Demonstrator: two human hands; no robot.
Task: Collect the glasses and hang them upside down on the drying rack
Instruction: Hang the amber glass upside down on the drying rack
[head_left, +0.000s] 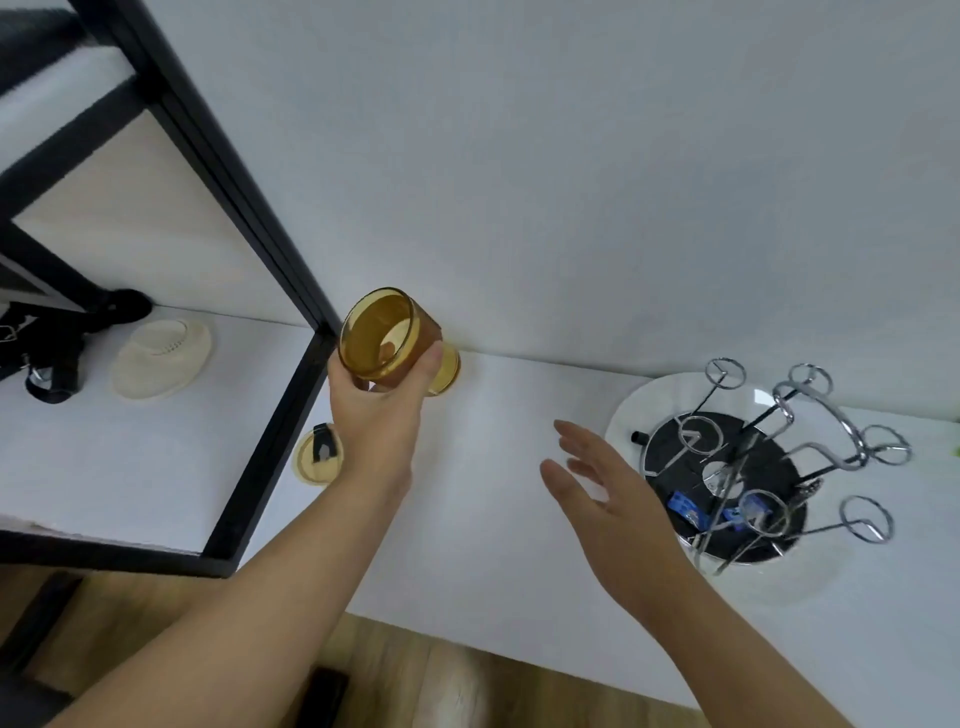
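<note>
A: Glasses, amber: how many in view?

B: Two. One glass (382, 338) is held off the table, tilted, its open mouth toward the camera. A second glass (445, 370) stands on the table against the wall, mostly hidden behind the first.

A: Hand status?

B: Left hand (376, 410) grips the raised glass, thumb and fingers wrapped round its side. Right hand (613, 499) hovers over the table, fingers straight and spread, holding nothing, just left of the rack.

A: Rack?

B: One rack (753, 467): chrome wire arms ending in rings, six rings counted, on a dark round base set in a white plate (631, 410). No glass hangs on it. Small blue items lie on the base; their nature cannot be told.

A: Surface and room?

B: White table (493, 519), white wall (571, 182), wood floor (405, 675) below. One black frame (270, 431) stands at left.

A: Other items?

B: One cream hat (161, 358), one black strap bundle (47, 348), cut off by the left edge, and one amber disc (317, 457) with a dark tab, partly behind the frame post.
</note>
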